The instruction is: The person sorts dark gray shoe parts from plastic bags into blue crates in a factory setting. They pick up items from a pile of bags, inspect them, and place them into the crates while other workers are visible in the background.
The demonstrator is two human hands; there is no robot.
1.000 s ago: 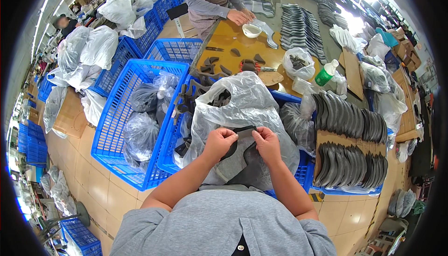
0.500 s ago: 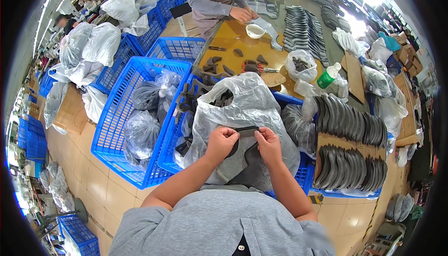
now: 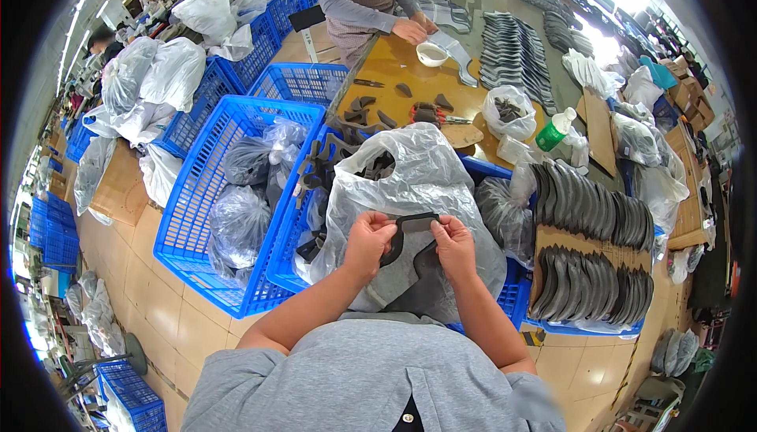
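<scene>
My left hand (image 3: 367,240) and my right hand (image 3: 454,244) pinch the two ends of a thin, dark curved strip (image 3: 412,225), held stretched between them at chest height. Under the strip lies a grey fabric piece (image 3: 410,284) on my lap. Just beyond my hands a large clear plastic bag (image 3: 410,176) with dark cut pieces stands open inside a blue crate (image 3: 289,244).
A second blue crate (image 3: 197,219) on my left holds bagged dark parts. Rows of dark curved pieces (image 3: 591,203) lie stacked on cardboard to the right. Across the wooden table (image 3: 394,65), another person's hands work by a white bowl (image 3: 431,54). A green bottle (image 3: 552,128) stands near.
My hands have moved slightly apart and the dark strip is now pulled out flatter between them. The person across the table has shifted a little.
</scene>
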